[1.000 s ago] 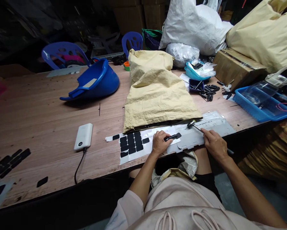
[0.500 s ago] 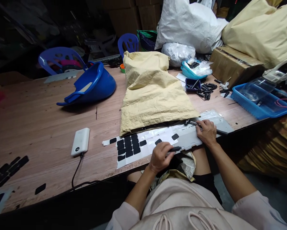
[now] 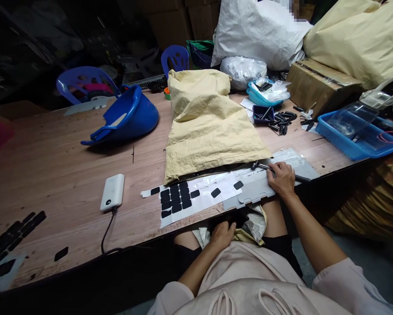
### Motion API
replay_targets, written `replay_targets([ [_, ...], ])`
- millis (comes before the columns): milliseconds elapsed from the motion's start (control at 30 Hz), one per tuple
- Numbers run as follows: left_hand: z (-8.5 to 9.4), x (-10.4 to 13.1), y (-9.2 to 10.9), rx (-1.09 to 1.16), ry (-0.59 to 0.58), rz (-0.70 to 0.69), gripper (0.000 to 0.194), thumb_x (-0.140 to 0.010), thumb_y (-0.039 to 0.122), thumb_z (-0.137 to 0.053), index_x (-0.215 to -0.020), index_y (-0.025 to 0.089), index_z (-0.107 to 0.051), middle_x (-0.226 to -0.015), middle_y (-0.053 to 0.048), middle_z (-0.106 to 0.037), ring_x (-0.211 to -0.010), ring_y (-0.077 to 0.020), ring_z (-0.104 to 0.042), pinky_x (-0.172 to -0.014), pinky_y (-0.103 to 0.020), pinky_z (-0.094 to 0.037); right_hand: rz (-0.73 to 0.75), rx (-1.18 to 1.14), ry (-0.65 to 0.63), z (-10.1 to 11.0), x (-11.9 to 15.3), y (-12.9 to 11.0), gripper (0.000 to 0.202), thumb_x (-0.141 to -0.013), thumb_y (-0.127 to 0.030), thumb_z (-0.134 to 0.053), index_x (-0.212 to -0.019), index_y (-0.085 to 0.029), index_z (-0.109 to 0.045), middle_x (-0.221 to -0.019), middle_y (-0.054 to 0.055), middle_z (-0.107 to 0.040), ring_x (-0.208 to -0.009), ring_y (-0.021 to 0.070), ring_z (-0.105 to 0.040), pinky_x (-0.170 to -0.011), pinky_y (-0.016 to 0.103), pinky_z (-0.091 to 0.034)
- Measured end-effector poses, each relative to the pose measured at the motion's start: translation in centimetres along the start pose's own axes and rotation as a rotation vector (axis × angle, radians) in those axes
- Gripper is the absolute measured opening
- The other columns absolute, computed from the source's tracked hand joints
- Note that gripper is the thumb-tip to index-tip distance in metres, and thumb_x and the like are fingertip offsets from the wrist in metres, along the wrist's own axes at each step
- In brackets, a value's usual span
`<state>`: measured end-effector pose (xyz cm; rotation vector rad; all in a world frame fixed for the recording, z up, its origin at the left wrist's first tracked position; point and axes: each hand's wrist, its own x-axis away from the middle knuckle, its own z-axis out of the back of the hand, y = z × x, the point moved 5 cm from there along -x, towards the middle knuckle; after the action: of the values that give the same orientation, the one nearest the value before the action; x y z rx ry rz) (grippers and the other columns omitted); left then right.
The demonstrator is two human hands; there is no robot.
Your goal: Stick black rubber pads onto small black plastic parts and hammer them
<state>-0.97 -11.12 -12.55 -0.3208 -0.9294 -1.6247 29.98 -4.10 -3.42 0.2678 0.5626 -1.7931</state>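
My right hand (image 3: 282,179) rests on the grey board (image 3: 255,189) at the table's front edge. Its fingers are closed round a small hammer (image 3: 263,166), whose head points left and whose dark handle comes out to the right. Below the table edge, over my lap, my left hand (image 3: 223,235) is at the mouth of an open sack (image 3: 255,225). Its fingertips are lost in the dark there, so what they hold cannot be made out. Rows of black rounded pads (image 3: 175,197) lie on a white sheet (image 3: 203,202) left of the board, with several loose pads beside them.
A large yellow sack (image 3: 209,122) lies behind the sheet. Left of it are a blue scoop-shaped basin (image 3: 127,116) and a white power bank (image 3: 113,192) with a cable. To the right are black handle-like parts (image 3: 283,120), a cardboard box (image 3: 321,87) and a blue tray (image 3: 350,140).
My left hand has dropped from above the sheet to the sack on my lap. The black piece it held is out of sight. My right hand keeps the hammer in place.
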Motion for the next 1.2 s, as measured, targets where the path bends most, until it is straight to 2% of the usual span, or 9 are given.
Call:
replay_targets([
  [133,2.0,2.7,2.1,0.108,0.061,-0.200,0.029,-0.097,0.034,-0.061,-0.117,0.022,-0.078,-0.103,-0.007,-0.082,-0.096,-0.0238,-0.075,-0.082,-0.030,-0.050,0.002,-0.003,0.000,-0.1,0.0,0.1,0.029,-0.095,-0.033,-0.056,-0.112,-0.023,-0.077,-0.108,0.012,-0.064,-0.099,0.0267,-0.047,-0.084,0.039,-0.033],
  [267,8.1,3.5,4.8,0.338,0.363,-0.374,0.023,-0.096,0.033,-0.061,-0.103,0.025,-0.081,-0.094,-0.001,-0.081,-0.080,-0.0169,-0.071,-0.075,-0.027,-0.050,0.003,-0.005,0.005,-0.1,0.1,0.1,0.030,-0.093,-0.033,-0.057,-0.113,-0.022,-0.076,-0.108,0.012,-0.064,-0.099,0.0269,-0.047,-0.084,0.039,-0.033],
  [400,15.6,0.3,5.0,0.302,0.739,-0.202,0.022,-0.093,0.027,-0.066,-0.109,0.022,-0.079,-0.083,-0.002,-0.074,-0.077,-0.0178,-0.067,-0.076,-0.029,-0.049,-0.006,-0.016,0.007,-0.1,0.0,0.0,0.030,-0.094,-0.034,-0.056,-0.112,-0.022,-0.077,-0.107,0.012,-0.064,-0.098,0.0267,-0.048,-0.084,0.039,-0.033],
  [533,19.8,-3.0,4.6,0.210,0.877,-0.030,0.033,-0.092,0.026,-0.070,-0.125,0.021,-0.074,-0.097,-0.006,-0.074,-0.096,-0.0242,-0.070,-0.077,-0.031,-0.049,-0.011,-0.027,0.015,0.0,0.0,-0.1,0.029,-0.094,-0.033,-0.057,-0.111,-0.022,-0.077,-0.106,0.011,-0.064,-0.097,0.0262,-0.048,-0.084,0.039,-0.033],
  [600,20.5,-4.0,4.8,0.161,0.903,-0.006,0.038,-0.092,0.029,-0.072,-0.129,0.022,-0.071,-0.103,-0.007,-0.074,-0.103,-0.0264,-0.069,-0.078,-0.032,-0.050,-0.012,-0.027,0.019,0.0,0.0,-0.1,0.028,-0.093,-0.033,-0.058,-0.111,-0.022,-0.077,-0.106,0.011,-0.064,-0.097,0.0259,-0.047,-0.084,0.039,-0.033],
  [767,20.7,-5.2,5.0,0.032,0.970,0.011,0.023,-0.091,0.028,-0.072,-0.113,0.023,-0.073,-0.111,-0.008,-0.073,-0.108,-0.0277,-0.068,-0.081,-0.032,-0.050,-0.019,-0.031,0.023,0.1,0.1,-0.2,0.027,-0.094,-0.033,-0.058,-0.110,-0.023,-0.078,-0.105,0.011,-0.065,-0.096,0.0256,-0.048,-0.082,0.038,-0.033],
  [900,20.6,-5.3,4.5,-0.010,0.984,-0.017,0.021,-0.095,0.029,-0.068,-0.113,0.024,-0.077,-0.113,-0.009,-0.074,-0.110,-0.0276,-0.068,-0.083,-0.033,-0.050,-0.025,-0.043,0.030,0.2,0.1,-0.2,0.028,-0.094,-0.033,-0.058,-0.110,-0.022,-0.078,-0.105,0.011,-0.066,-0.097,0.0256,-0.049,-0.083,0.038,-0.034],
  [1067,19.7,-3.6,2.8,0.073,0.964,-0.050,0.021,-0.094,0.030,-0.069,-0.111,0.027,-0.081,-0.111,-0.006,-0.077,-0.105,-0.0250,-0.070,-0.081,-0.031,-0.049,-0.039,-0.045,0.014,0.2,0.1,-0.2,0.028,-0.093,-0.033,-0.059,-0.110,-0.023,-0.078,-0.106,0.011,-0.065,-0.097,0.0259,-0.049,-0.084,0.039,-0.034],
  [1200,17.8,-1.0,0.7,0.152,0.927,-0.028,0.016,-0.089,0.028,-0.072,-0.102,0.027,-0.082,-0.103,-0.004,-0.077,-0.095,-0.0238,-0.070,-0.074,-0.031,-0.048,-0.036,-0.039,0.002,0.1,0.1,-0.2,0.029,-0.093,-0.033,-0.058,-0.111,-0.022,-0.078,-0.106,0.011,-0.065,-0.099,0.0265,-0.048,-0.084,0.039,-0.035],
])
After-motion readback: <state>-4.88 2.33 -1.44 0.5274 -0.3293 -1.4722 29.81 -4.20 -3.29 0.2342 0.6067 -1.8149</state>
